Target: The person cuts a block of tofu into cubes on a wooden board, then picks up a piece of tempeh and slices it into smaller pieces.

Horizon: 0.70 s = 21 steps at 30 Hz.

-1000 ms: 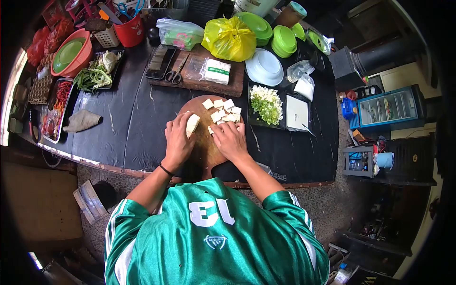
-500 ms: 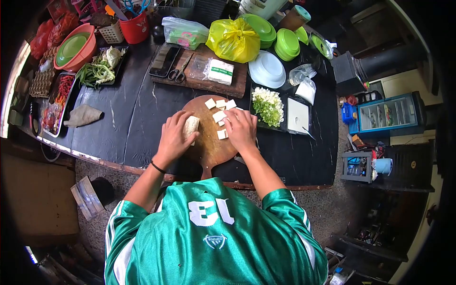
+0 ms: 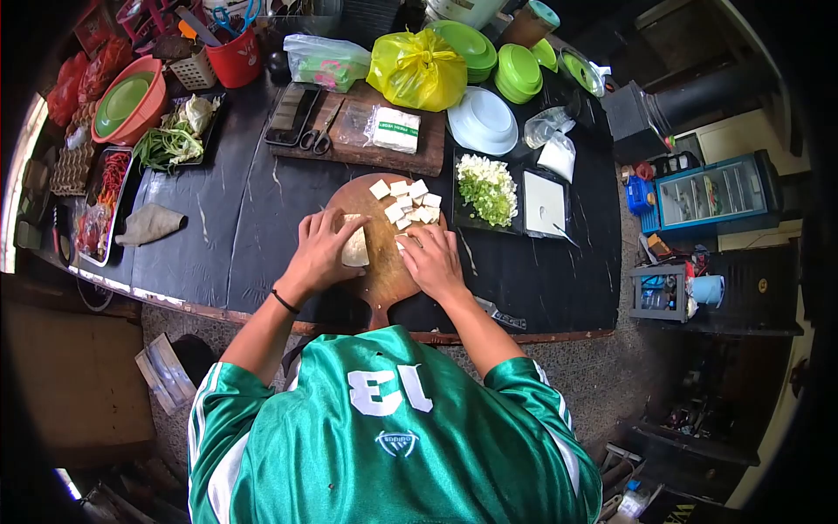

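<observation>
On a round wooden board [image 3: 384, 271] with a handle lie several white cubes [image 3: 418, 189], grouped at its upper right. My left hand [image 3: 325, 251] holds a larger pale block [image 3: 356, 248] at the board's left side, thumb and fingers around its edges. Over the lower right of the board, my right hand [image 3: 434, 264] has its fingers bent down on white pieces, which they partly hide. A knife [image 3: 502, 316] lies on the dark table to the right of my right wrist.
Behind the board, a thick wooden block [image 3: 419, 162] bears scissors [image 3: 321, 137], a phone and a white packet. A black tray [image 3: 491, 225] of chopped greens and a white dish stand at right. A grey cloth [image 3: 152, 224] lies at left.
My right hand has moved down and toward me, uncovering more cubes and the knife. My left hand stays at the block, its fingers shifted slightly. The view has shifted a little.
</observation>
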Available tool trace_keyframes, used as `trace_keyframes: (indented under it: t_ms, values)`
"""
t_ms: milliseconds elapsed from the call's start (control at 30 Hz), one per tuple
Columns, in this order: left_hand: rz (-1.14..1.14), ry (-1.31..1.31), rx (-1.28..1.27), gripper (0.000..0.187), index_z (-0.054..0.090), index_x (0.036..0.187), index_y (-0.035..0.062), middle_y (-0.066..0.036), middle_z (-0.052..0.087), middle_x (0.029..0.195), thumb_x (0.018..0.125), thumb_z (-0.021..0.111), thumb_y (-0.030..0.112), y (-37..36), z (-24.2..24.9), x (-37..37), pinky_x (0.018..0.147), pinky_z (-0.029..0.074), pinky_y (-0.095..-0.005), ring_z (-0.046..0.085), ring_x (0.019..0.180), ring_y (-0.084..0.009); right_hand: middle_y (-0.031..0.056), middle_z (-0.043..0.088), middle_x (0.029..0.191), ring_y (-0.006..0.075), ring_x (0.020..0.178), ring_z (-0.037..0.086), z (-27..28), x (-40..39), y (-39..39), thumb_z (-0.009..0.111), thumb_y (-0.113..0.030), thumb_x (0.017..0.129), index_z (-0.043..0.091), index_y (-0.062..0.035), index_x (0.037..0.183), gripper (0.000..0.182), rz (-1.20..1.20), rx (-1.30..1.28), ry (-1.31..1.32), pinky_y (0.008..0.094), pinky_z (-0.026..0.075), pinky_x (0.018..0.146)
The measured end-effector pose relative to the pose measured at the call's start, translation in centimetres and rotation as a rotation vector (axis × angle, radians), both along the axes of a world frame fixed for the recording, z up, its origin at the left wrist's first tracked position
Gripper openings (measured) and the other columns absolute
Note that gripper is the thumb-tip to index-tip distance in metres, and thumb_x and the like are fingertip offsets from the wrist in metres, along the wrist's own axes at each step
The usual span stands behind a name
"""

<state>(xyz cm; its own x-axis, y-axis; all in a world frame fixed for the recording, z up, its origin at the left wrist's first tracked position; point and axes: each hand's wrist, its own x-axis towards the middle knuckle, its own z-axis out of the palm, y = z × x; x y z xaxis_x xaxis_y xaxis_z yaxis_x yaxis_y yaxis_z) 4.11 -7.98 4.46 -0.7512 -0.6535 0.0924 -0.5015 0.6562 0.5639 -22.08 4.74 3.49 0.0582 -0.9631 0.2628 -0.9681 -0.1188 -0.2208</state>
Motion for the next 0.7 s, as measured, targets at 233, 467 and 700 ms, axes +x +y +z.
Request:
trace_keyframes:
  t_ms: [233,467,700]
  values:
    - [0.077,-0.004,0.039,0.112,0.051,0.169,0.0329,-0.018,0.050,0.162,0.070,0.104,0.038,1.5,-0.2,0.2,0.127,0.027,-0.0629,0.045,0.155,-0.0376,0.0007,0.076,0.121,0.0238,0.122,0.068,0.6,-0.7,-1.9,0.086,-0.019,0.094,0.081,-0.0141,0.120,0.026,0.047,-0.160,-0.048,0.0462,0.047,0.104]
    - [0.055,0.000,0.057,0.116,0.049,0.170,0.0335,-0.018,0.050,0.164,0.070,0.105,0.038,2.5,-0.1,0.2,0.125,0.027,-0.0616,0.044,0.157,-0.0369,0.0093,0.074,0.142,0.0338,0.134,0.064,2.8,-1.2,-1.7,0.083,-0.016,0.096,0.079,-0.0105,0.122,0.027,-0.207,-0.121,-0.196,0.0492,0.049,0.112]
    - [0.003,0.118,0.120,0.122,0.044,0.174,0.0280,-0.011,0.053,0.162,0.069,0.105,0.041,1.4,-1.4,1.9,0.124,0.029,-0.0577,0.047,0.156,-0.0338,0.0098,0.073,0.139,0.0366,0.137,0.062,2.5,-7.1,11.6,0.088,-0.030,0.096,0.076,-0.0117,0.133,0.044,-0.452,0.039,-0.132,0.0527,0.048,0.115]
